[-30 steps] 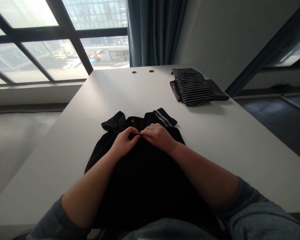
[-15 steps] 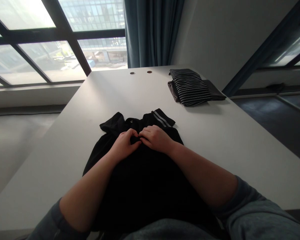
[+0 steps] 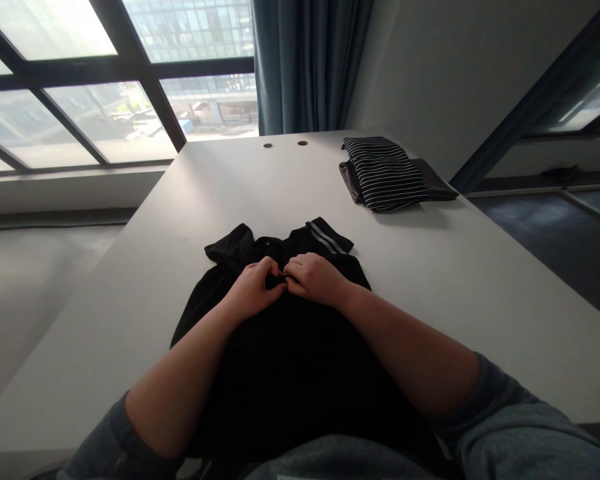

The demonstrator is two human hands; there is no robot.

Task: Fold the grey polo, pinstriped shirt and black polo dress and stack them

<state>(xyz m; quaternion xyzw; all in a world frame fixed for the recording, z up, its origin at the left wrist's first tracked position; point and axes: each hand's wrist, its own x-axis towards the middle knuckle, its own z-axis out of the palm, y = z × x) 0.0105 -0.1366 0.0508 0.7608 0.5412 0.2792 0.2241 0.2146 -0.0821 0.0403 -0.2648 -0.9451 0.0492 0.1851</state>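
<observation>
Head cam: 1 blk polo shirt (image 3: pixel 290 380) lies flat on the counter (image 3: pixel 460 287), collar to the far side, not folded yet. Left hand (image 3: pixel 253 290) and right hand (image 3: pixel 315 279) curl shut, pinching its front opening. Only 1 folded striped shirt (image 3: pixel 383 173) sits folded, on 1 gray cloth (image 3: pixel 435 183), far right.
</observation>
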